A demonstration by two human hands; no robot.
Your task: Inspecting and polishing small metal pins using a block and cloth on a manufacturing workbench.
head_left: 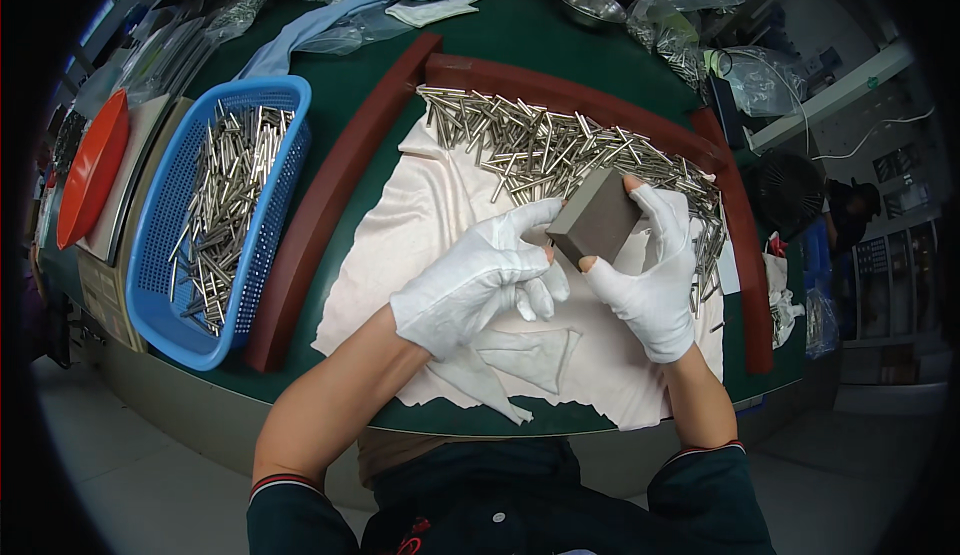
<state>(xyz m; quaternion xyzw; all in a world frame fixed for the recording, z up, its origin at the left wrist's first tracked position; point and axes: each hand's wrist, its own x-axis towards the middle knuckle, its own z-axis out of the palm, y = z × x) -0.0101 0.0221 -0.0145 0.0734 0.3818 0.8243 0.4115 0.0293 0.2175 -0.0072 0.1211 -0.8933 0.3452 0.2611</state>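
A grey-brown rectangular block (603, 217) is held up, tilted, over the pale cloth (365, 280). My right hand (652, 280), in a white glove with bare fingertips, grips it between thumb and fingers from the right. The gloved left hand (482, 280) closes on the block's left edge with thumb and forefinger, its other fingers curled below. Many thin metal pins (560, 150) lie heaped on the cloth just beyond the block. Near the table's front edge, a folded white cloth piece (530, 357) lies under my left hand.
Dark red bars (325, 215) frame the cloth on the left, back and right. A blue plastic basket (150, 285) of metal pins stands at the left, beside an orange tray (95, 170). At the back are a blue cloth (330, 17), a metal bowl (590, 3) and plastic bags (690, 0).
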